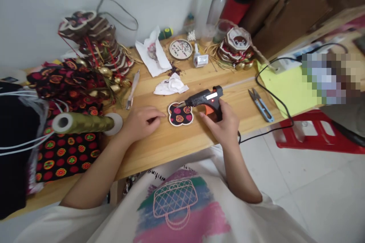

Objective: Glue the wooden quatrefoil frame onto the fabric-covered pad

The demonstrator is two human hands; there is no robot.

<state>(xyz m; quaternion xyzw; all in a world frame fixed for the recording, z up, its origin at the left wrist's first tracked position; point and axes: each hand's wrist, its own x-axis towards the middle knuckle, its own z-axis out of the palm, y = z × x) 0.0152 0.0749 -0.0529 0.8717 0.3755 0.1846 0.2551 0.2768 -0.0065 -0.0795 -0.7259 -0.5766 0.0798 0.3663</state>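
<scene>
My right hand [224, 123] is wrapped round the handle of a black hot glue gun [199, 98] with an orange trigger and a small red light. The gun's nozzle points left, over the upper edge of a four-lobed piece [180, 114] with a pale rim and black patterned fabric face. Whether the tip touches the fabric, I cannot tell. To the left of this piece, my left hand [145, 121] rests on the table, fingers loosely curled, index finger stretched toward the rim. Nothing shows in it; thumb and index are apart.
Crumpled white paper [171, 84] lies behind the piece. Blue snips [261, 106] and yellow paper [288, 87] are to the right, by a black cord [281, 100]. At left stand a green thread spool [85, 122], patterned fabric [67, 155] and stacked ornaments with bells [97, 40].
</scene>
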